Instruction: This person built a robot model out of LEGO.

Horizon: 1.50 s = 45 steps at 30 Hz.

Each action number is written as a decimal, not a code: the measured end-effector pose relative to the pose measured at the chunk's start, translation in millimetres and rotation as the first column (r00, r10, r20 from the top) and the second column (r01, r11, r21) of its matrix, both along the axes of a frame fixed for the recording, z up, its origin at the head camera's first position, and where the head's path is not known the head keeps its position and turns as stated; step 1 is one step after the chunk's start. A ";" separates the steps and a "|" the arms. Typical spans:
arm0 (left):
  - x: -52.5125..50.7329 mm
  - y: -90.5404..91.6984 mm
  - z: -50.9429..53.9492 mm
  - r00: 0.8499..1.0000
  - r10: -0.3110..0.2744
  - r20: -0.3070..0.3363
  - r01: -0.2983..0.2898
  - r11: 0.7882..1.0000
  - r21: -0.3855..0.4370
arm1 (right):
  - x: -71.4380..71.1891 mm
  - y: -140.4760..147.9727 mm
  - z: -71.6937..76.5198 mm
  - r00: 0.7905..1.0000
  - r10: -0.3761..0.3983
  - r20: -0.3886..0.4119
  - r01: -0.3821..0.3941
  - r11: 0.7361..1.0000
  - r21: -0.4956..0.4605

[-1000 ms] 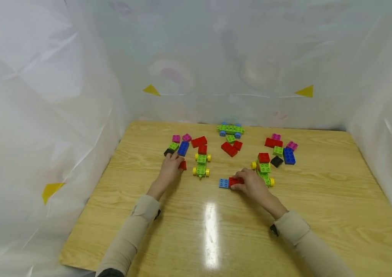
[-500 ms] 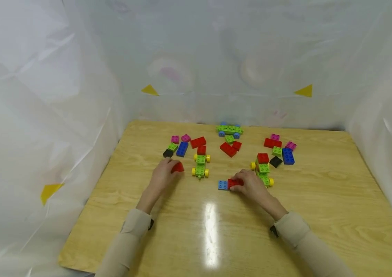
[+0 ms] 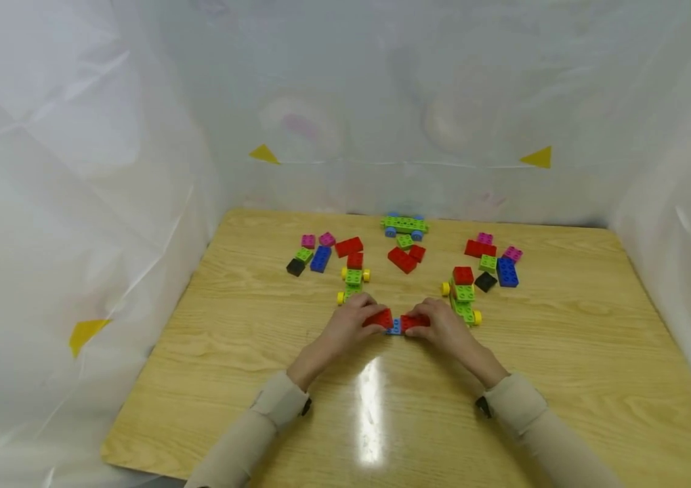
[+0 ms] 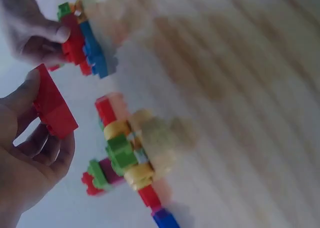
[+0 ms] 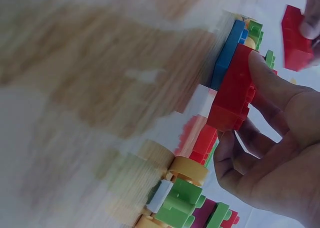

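Observation:
My left hand (image 3: 348,327) pinches a red brick (image 3: 381,318) over the left end of a light blue brick (image 3: 395,327); in the left wrist view this red brick (image 4: 55,105) is held between thumb and fingers. From the right, my right hand (image 3: 446,327) grips another red brick (image 3: 411,324) at the blue brick's right end. The right wrist view has that red brick (image 5: 234,90) against the blue brick (image 5: 229,52), the other red brick (image 5: 295,40) apart from it. Whether the left red brick touches the blue one I cannot tell.
Behind my left hand is a green car with yellow wheels (image 3: 354,277); another (image 3: 463,301) stands beside my right hand. A green base with blue wheels (image 3: 404,224) is at the back. Loose bricks, including dark blue ones (image 3: 320,259) (image 3: 507,272), lie left and right.
My left hand has picked up the red brick from the left and carried it right, to the light blue brick. My right hand has stayed nearly still on its red brick.

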State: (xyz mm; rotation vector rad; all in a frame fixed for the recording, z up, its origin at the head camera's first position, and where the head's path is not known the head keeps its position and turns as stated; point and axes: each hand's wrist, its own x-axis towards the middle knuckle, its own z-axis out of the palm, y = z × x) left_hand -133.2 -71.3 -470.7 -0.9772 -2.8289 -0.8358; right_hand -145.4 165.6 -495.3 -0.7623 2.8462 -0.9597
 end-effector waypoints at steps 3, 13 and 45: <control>-1.7 8.4 -8.6 1.000 -0.009 0.029 0.011 0.999 -0.050 | 0.3 -0.9 -0.1 1.000 0.000 -0.001 0.000 1.000 -0.001; -8.2 20.2 -22.3 0.997 0.030 0.065 -0.026 0.997 -0.071 | 1.2 -0.7 -1.3 1.000 -0.005 -0.006 0.005 1.000 0.003; -14.9 32.7 -18.2 0.996 -0.068 -0.059 0.047 0.950 -0.307 | 0.7 -3.8 -1.1 1.000 -0.030 -0.005 0.030 0.999 0.029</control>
